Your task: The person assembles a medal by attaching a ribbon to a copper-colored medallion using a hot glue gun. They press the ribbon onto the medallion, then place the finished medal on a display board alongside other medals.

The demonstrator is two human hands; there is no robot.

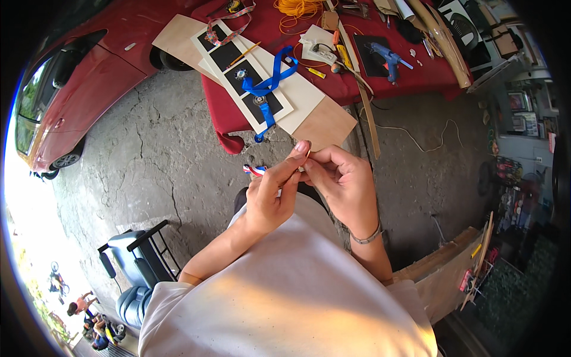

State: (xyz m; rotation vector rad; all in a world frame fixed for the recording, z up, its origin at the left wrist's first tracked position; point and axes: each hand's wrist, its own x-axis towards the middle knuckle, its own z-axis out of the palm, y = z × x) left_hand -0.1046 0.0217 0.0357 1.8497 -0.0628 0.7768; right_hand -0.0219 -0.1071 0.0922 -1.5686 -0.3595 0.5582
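In front of my chest, my left hand (pixel 275 193) and my right hand (pixel 344 184) meet with closed fingers. Between their fingertips they pinch a small thin copper-coloured thing (pixel 308 154), seen edge-on and mostly covered. A red, white and blue striped ribbon (pixel 254 170) shows beside the left hand's knuckles; whether it joins the pinched thing is hidden. Beyond the hands, a long white frame (pixel 286 106) with black panels lies on the table. Two medals on blue ribbon (pixel 278 74) rest on it, along with a pencil (pixel 242 56) and a patterned ribbon (pixel 211 33).
The table (pixel 223 113) has a red cloth. On it are a blue glue gun (pixel 388 61), an orange cord coil (pixel 297 7), a power strip (pixel 318 49) and a wooden strip (pixel 367 116) jutting past the edge. A red car (pixel 89 71) and a black chair (pixel 134 256) stand left.
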